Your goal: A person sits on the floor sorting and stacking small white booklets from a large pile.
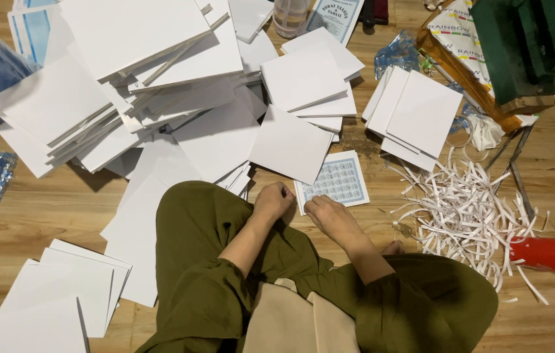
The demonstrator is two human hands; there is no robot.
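A: What are the hands busy with?

B: Both sit on the near edge of the blue-patterned printed sheet (pixel 333 182), which lies flat on the wooden floor (pixel 42 216) just past the knees. The left hand (pixel 273 199) is curled into a loose fist at its near-left corner; the right hand (pixel 329 217) presses on the near edge, fingers bent. I can't tell if either actually pinches it.

A: Which way does it lie?

B: Nearly square, slightly skewed, far edge tucked under the white cards (pixel 290 145). Looks like pick-up stage; lifting it would need a corner pinch
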